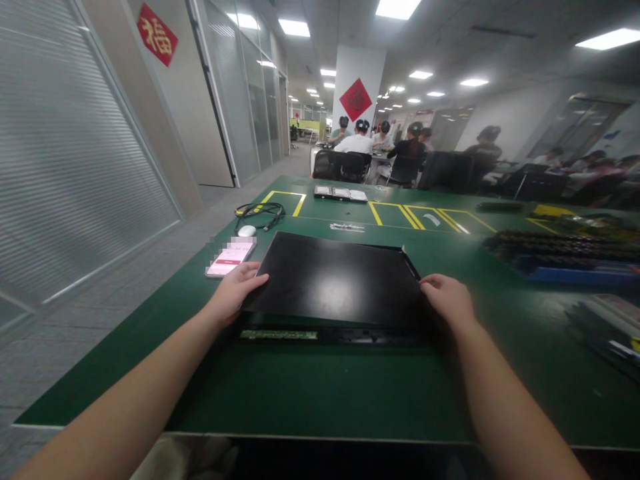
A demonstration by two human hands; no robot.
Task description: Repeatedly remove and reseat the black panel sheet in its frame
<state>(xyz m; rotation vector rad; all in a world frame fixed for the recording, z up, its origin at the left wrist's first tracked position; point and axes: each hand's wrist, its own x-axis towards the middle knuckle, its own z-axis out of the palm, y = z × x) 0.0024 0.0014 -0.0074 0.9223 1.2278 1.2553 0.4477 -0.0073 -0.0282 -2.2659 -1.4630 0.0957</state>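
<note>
Grn table [345, 393]: from here, blk panel [310, 273] sits tilted over blk frame [373, 335], in from the surface's front edge. L hand [239, 288] & R hand [449, 300] pinch opp. sides, fingers closed tight, prob. for even support.

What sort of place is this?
Probably an open-plan office used for electronics bench work: people seated beyond, glass partitions at left, and a green worktable with a circuit board strip near the held black panel.
</note>
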